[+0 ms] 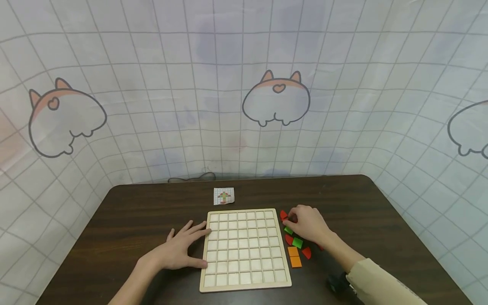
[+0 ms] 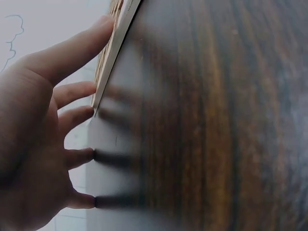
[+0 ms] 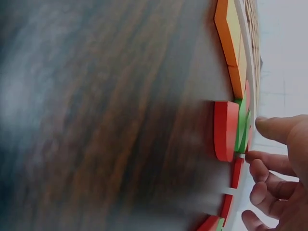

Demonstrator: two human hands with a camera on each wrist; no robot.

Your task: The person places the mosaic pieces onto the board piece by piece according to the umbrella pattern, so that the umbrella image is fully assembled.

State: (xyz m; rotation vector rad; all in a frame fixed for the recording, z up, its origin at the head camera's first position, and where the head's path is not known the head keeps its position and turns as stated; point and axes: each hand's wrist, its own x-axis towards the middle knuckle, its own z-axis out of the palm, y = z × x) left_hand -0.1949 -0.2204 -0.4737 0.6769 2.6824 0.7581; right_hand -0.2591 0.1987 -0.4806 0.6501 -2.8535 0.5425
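A wooden grid board (image 1: 245,288) of pale square cells lies flat on the dark table. My left hand (image 1: 178,250) is spread at its left side, with thumb and a fingertip resting on the rim. In the left wrist view, the other fingertips come down on the tabletop. Over the loose pieces right of the board hovers my right hand (image 1: 310,222), thumb and index finger apart. Near those fingertips are a green block (image 1: 288,230) and a red piece (image 1: 284,214). In the right wrist view, a thick red rounded piece (image 3: 225,130) stands closer to the camera.
Two orange squares (image 1: 294,257), another green block (image 1: 297,242) and a red quarter-round piece (image 1: 306,253) lie along the board's right side. Behind the board is a small printed pattern card (image 1: 223,196). A dark object (image 1: 337,283) sits by the right sleeve. A gridded curtain (image 1: 228,140) hangs behind the table.
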